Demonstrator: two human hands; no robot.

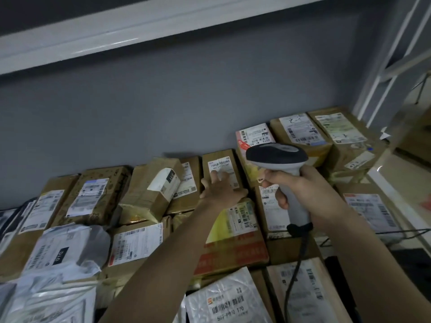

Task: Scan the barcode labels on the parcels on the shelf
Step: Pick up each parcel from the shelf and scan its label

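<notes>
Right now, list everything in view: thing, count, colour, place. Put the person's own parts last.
cardboard parcels: well over a dozen, brown with white barcode labels, packed across the shelf up to the wall
plastic mailer bags: several, white and grey, at the front left and front centre
red-printed box: one, yellow and red, centre, beneath the left forearm
barcode scanner: one, grey with a dark head and black cable, above the parcels at centre right
wall: grey, behind the parcels
shelf frame: white, at top and right
left hand: one, fingers straight, pressing a small brown parcel at the back
right hand: one, gripping the scanner's handle
</notes>
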